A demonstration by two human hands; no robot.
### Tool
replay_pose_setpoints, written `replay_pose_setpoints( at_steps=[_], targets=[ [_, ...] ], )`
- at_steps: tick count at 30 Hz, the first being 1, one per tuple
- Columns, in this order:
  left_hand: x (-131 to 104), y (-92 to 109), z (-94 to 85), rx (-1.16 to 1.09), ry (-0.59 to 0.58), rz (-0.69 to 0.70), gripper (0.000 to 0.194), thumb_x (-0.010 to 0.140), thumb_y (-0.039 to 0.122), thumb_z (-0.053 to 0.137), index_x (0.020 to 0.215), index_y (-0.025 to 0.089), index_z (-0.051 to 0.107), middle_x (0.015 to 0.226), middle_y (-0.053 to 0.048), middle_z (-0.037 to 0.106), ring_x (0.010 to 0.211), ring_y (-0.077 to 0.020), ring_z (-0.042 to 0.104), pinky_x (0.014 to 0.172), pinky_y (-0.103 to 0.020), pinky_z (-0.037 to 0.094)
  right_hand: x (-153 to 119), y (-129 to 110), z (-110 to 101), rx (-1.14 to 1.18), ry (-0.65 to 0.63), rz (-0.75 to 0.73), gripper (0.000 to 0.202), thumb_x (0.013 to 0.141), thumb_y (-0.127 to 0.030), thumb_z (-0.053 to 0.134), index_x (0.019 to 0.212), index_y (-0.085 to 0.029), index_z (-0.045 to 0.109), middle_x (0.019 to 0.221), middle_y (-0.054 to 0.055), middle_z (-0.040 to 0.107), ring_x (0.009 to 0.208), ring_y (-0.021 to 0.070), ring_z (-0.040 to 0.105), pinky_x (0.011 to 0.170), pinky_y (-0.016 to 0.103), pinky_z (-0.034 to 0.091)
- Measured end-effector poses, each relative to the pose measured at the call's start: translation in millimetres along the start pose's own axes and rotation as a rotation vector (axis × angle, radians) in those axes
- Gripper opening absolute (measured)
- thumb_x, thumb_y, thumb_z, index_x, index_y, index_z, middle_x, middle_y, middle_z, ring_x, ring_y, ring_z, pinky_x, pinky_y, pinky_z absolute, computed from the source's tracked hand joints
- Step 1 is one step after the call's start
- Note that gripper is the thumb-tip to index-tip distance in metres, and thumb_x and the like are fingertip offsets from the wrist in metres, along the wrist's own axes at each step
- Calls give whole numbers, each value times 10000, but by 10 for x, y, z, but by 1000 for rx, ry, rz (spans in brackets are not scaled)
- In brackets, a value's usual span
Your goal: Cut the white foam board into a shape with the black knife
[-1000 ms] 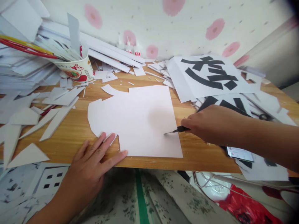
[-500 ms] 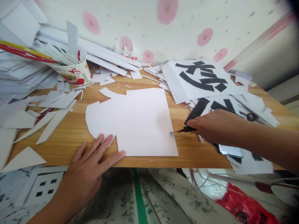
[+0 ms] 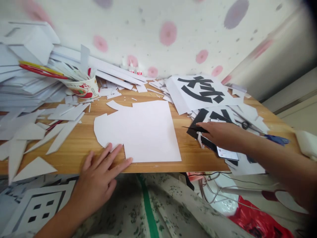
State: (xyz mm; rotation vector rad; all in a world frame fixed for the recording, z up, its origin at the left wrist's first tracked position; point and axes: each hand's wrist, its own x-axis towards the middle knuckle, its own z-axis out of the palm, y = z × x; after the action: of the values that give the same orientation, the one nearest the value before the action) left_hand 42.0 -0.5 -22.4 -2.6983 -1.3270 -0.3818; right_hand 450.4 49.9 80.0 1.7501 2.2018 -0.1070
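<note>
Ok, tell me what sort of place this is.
Probably a craft table at home: cut white board pieces litter the wooden tabletop, the right hand holds a thin black cutting tool, and the wall behind has pink and purple spots.

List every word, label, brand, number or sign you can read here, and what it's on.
None reads for certain.
Upper printed sheet: bold black character, askew, uncertain.
Lower printed sheet: black strokes, partly covered.
Paper cup: print too small.
Small bottles: red labels, blurred.
Phone: screen text too small.
</note>
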Motion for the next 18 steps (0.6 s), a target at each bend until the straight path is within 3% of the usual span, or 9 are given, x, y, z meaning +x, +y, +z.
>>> replay_pose_setpoints(
  at_steps=[3, 6, 8, 11, 15, 18],
  targets=[
    [-16, 87, -36, -31, 104, -11, 520, 801, 57, 493, 1255, 291, 592, 1440, -123, 505, 1340, -363, 429, 1048, -642, 297, 82, -165, 136, 5, -7, 76, 486, 922, -229, 403, 1395, -123, 428, 1122, 185, 657, 902, 292, 677, 680, 341, 446],
    [-48, 162, -86, -74, 212, -41, 428, 819, 87, 511, 1210, 235, 606, 1255, -121, 625, 1150, -301, 563, 988, -524, 399, 180, -362, 206, 20, 80, 170, 506, 925, -214, 419, 1410, -73, 391, 1108, 209, 645, 885, 300, 681, 691, 351, 457],
    [-63, 198, -120, -67, 214, -70, 408, 833, 114, 513, 1215, 226, 602, 1194, -105, 654, 1070, -279, 584, 926, -469, 434, 204, -487, 217, 15, 154, 217, 494, 938, -209, 410, 1406, -53, 388, 1163, 236, 618, 997, 325, 649, 776, 380, 461],
    [-65, 241, -136, -27, 158, -106, 409, 842, 159, 513, 1236, 230, 598, 1230, -84, 655, 1076, -283, 576, 908, -458, 429, 129, -685, 258, 73, 292, 207, 431, 959, -235, 393, 1349, -71, 475, 1261, 230, 579, 1153, 330, 566, 927, 405, 426],
    [-54, 312, -76, -5, 155, -105, 407, 844, 162, 510, 1232, 236, 609, 1283, -68, 640, 1111, -286, 560, 911, -467, 417, -84, -991, 495, 365, 389, 62, 310, 921, -280, 484, 1115, -119, 665, 1104, 162, 684, 1032, 286, 623, 922, 381, 468],
    [-51, 374, -19, -17, 202, -90, 385, 844, 152, 514, 1207, 213, 625, 1272, -82, 646, 1106, -293, 554, 899, -468, 421, -199, -1173, 704, 498, 495, 49, 299, 886, -275, 517, 1063, -123, 703, 1185, 178, 672, 1105, 334, 597, 967, 462, 455]
  ],
)
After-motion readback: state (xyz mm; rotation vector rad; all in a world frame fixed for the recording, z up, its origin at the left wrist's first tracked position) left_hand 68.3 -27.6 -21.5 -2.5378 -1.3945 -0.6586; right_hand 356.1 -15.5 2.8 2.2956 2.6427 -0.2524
